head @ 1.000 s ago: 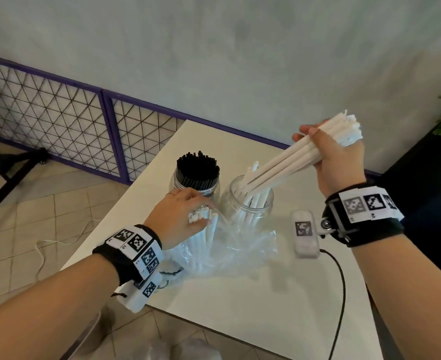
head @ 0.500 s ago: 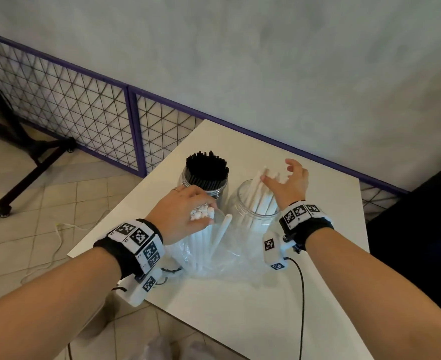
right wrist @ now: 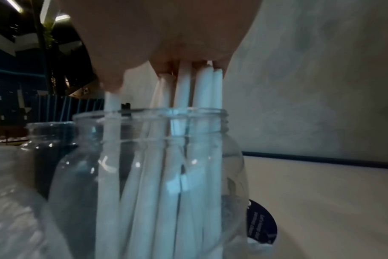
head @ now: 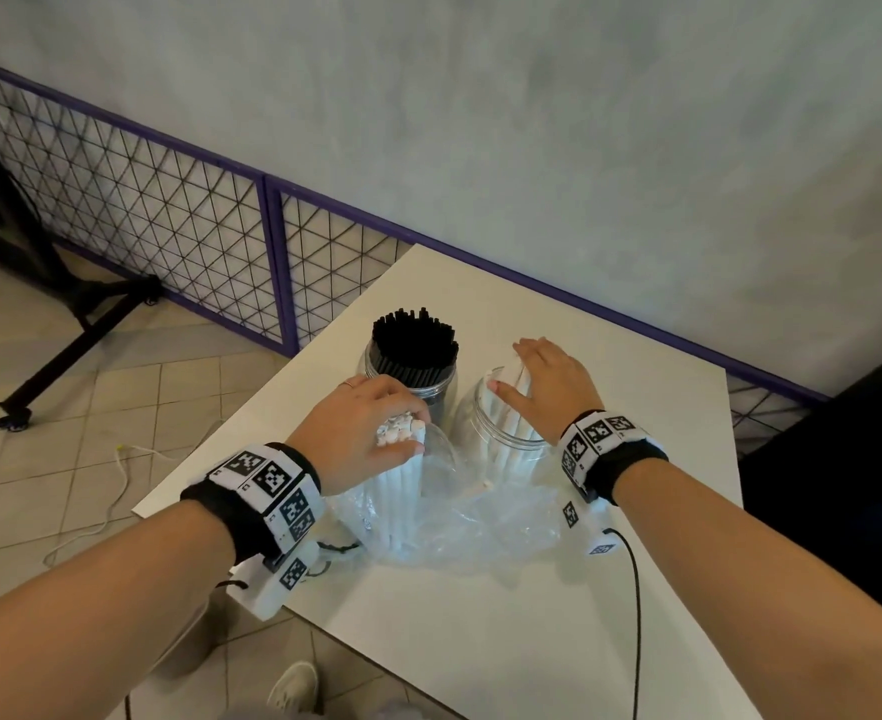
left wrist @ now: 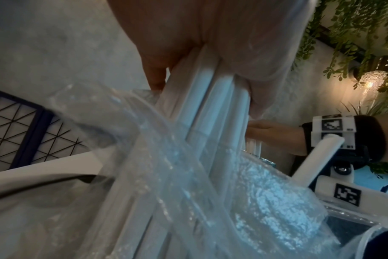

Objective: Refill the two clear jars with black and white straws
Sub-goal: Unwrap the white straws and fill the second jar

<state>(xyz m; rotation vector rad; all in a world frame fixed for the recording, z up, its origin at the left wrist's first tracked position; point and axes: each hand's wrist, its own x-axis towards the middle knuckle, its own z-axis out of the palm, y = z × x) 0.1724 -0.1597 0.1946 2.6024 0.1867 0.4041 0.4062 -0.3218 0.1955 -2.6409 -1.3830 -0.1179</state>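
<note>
Two clear jars stand side by side on the white table [head: 558, 641]. The left jar [head: 371, 363] is packed with black straws [head: 414, 343]. The right jar [head: 480, 423] [right wrist: 144, 175] holds white straws [right wrist: 184, 87], and my right hand [head: 548, 387] lies flat on their tops with fingers straight. My left hand [head: 361, 433] [left wrist: 199, 43] grips the tops of a bundle of white straws [head: 400, 485] [left wrist: 210, 108] standing in a clear plastic bag [head: 475, 522] [left wrist: 166, 192] in front of the jars.
A black cable [head: 633, 589] runs across the table's right side toward me. A purple-framed wire fence [head: 169, 215] and a grey wall stand behind the table. A black stand [head: 65, 314] and a white cord [head: 117, 491] lie on the tiled floor at left.
My right hand lowered its bundle of white straws into the right jar, let go, and now rests flat on their tops. The left hand kept its hold on the straws in the bag.
</note>
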